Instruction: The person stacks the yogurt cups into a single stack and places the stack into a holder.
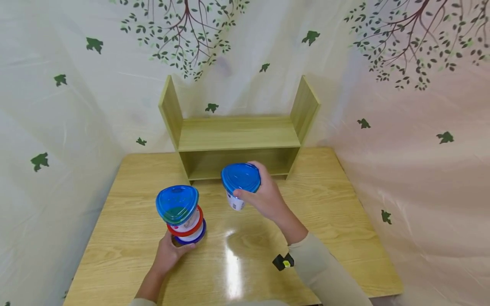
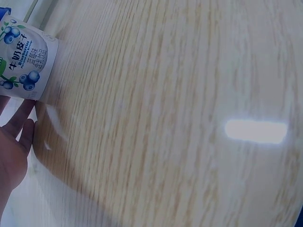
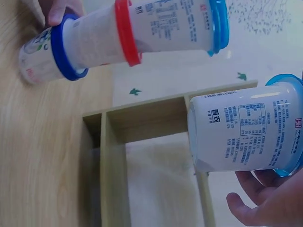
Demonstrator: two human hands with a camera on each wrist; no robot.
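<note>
A stack of three lidded yogurt cups stands at the left of the table. The top cup has a light blue lid (image 1: 177,204), the middle a red lid (image 3: 127,33), and the lowest cup (image 2: 28,59) has a dark blue lid and printed blueberries. My left hand (image 1: 167,253) grips the lowest cup near its lid, thumb toward the right. Whether that cup touches the table cannot be told. In my right hand (image 1: 268,197) is a separate yogurt cup (image 3: 241,132) with a light blue lid, held by the lid's rim, raised right of the stack.
Behind the cups, a wooden shelf unit (image 1: 239,134) with tall side panels stands on the wooden table (image 1: 325,212) against a leaf-patterned cloth backdrop (image 1: 245,55). A black tag (image 1: 282,262) is at the right sleeve.
</note>
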